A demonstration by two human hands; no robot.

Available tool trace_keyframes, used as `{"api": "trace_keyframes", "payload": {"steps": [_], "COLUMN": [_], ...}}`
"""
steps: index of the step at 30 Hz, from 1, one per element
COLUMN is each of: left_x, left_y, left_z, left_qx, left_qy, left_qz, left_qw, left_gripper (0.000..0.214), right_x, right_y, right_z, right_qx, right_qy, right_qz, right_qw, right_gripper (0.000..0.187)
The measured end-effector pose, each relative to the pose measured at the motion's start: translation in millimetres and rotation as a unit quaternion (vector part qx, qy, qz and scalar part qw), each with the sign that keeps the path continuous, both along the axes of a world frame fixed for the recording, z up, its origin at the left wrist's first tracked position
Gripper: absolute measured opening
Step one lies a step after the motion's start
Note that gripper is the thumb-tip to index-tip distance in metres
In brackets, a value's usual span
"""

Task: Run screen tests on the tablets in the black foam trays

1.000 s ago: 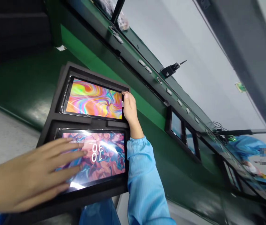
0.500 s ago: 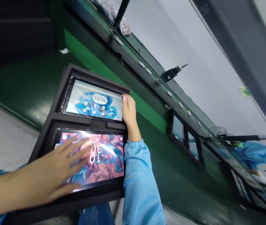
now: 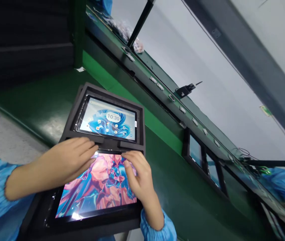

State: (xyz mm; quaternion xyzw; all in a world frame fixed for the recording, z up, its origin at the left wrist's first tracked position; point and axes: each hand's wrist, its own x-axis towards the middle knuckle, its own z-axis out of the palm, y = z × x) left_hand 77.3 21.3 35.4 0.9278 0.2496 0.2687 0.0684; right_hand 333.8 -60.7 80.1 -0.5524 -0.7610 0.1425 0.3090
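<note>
A black foam tray [image 3: 122, 227] holds two tablets. In the near slot lies a tablet [image 3: 99, 187] with a pink-and-blue picture lit on its screen. My left hand [image 3: 69, 159] stretches over its far left part, fingers straight and close together; its thumb is hidden. At the far right edge of the same tablet, my right hand [image 3: 141, 175] curls its fingers at the rim with the thumb on the screen side. The far tablet [image 3: 108, 122] shows a blue swirl and 10:30, and neither hand is on it.
The tray stands on a green bench [image 3: 175, 187]. A raised ledge with small pale connectors and a black adapter [image 3: 185, 90] runs along the back. Another black tray with tablets [image 3: 195, 150] stands to the right. A person's blue sleeve [image 3: 283, 182] shows at the far right.
My right hand has moved from the far tablet's right end to the near tablet. My left hand has shifted toward its far edge. The near screen's clock is gone and its glare has moved nearer.
</note>
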Motion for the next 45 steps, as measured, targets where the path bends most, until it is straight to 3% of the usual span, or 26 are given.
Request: {"api": "trace_keyframes", "payload": {"steps": [6,10,21,24,29,33,40,45], "left_x": [-16.3,-27.0,-26.3,-30.8,-35.9,-32.8,-27.6,-28.1], "left_y": [39.5,37.4,40.3,31.4,-5.0,-26.5,-30.3,-31.9], "left_z": [7.5,-0.9,-21.1,-17.6,-5.3,-5.8,-10.8,-11.0], "left_qx": [0.075,0.064,-0.035,-0.066,-0.159,-0.252,-0.306,-0.324], "left_qy": [0.008,0.016,0.032,-0.006,-0.111,-0.104,-0.110,-0.109], "left_qz": [0.089,0.105,0.138,0.138,0.110,0.070,0.079,0.101], "left_qw": [0.993,0.992,0.989,0.988,0.975,0.960,0.942,0.934], "left_gripper": [0.029,0.034,0.046,0.045,0.049,0.045,0.041,0.042], "right_x": [-23.2,-36.6,-44.4,-44.7,-43.9,-41.8,-36.3,-2.2], "right_y": [4.9,15.6,28.3,29.0,24.1,19.3,23.0,13.0], "right_z": [-20.0,-21.6,-9.2,-1.2,19.2,25.8,27.3,34.3], "right_qx": [-0.050,-0.083,-0.145,-0.163,-0.150,-0.140,-0.168,-0.169], "right_qy": [-0.170,-0.234,-0.255,-0.236,-0.193,-0.172,-0.124,-0.078], "right_qz": [0.072,0.061,0.002,-0.006,-0.005,-0.001,0.026,-0.018], "right_qw": [0.981,0.967,0.956,0.958,0.970,0.975,0.978,0.982], "right_gripper": [0.037,0.045,0.042,0.040,0.044,0.043,0.040,0.035]}}
